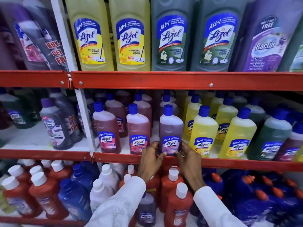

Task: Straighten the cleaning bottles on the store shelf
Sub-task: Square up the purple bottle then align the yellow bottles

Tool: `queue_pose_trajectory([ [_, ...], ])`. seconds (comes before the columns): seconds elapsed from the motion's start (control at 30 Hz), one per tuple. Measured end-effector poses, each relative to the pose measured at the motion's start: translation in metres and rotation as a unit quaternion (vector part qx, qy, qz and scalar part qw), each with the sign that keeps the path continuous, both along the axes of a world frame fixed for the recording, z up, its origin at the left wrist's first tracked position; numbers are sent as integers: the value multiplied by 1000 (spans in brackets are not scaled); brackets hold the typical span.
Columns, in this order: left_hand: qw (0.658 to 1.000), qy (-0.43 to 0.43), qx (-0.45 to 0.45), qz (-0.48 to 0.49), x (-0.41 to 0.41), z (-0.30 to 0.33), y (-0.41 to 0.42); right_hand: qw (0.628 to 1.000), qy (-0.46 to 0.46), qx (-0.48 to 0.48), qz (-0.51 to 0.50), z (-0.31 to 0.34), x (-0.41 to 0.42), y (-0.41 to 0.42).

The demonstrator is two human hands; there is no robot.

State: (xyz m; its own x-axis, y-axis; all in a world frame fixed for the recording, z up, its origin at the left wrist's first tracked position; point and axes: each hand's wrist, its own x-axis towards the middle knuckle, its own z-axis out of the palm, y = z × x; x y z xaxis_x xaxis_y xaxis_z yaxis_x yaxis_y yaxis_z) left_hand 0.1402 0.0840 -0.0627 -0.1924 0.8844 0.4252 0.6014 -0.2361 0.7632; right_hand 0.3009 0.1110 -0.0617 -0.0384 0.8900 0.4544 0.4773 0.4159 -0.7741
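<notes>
From the head camera we see our left hand (151, 157) and right hand (186, 154) clasping the lower sides of a purple plastic Lizol bottle with a blue cap (171, 128); our fingers hide its base. It stands upright at the front of the middle red metal shelf (229, 163), between a pink plastic bottle (138, 130) and a yellow plastic bottle (204, 133). White sleeves (121, 205) cover bottles below. The far-left bottles are blurred.
</notes>
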Motion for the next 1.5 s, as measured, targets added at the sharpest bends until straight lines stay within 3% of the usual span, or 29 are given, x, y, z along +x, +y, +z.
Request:
queue_pose_trajectory([
  [0.23, 1000, 16, 23, 10, 3, 0, -5, 1000, -3, 14, 21, 0, 9, -6],
  [0.37, 982, -42, 153, 98, 22, 7, -22, 993, 73, 69, -58, -2, 42, -24],
  [0.47, 979, -17, 193, 68, 48, 13, -26, 978, 115, 117, -128, 0, 72, -30],
  [0.57, 992, 22, 124, -19, 76, 12, -15, 979, 124, 86, -137, 5, 89, -17],
  [0.73, 997, 59, 6, -47, 105, 3, 11, 997, 45, -15, -59, 4, 100, 7],
  [0.9, 998, 47, -3, -28, 111, -3, 21, 999, 4, -13, -40, 5, 107, 13],
  [1.33, 998, 52, 2, 24, 117, -6, 23, 999, 1, -23, -34, 6, 109, 12],
  [1.5, 993, 114, 37, -11, 112, 28, 4, 994, 88, -2, -63, 18, 123, -5],
])
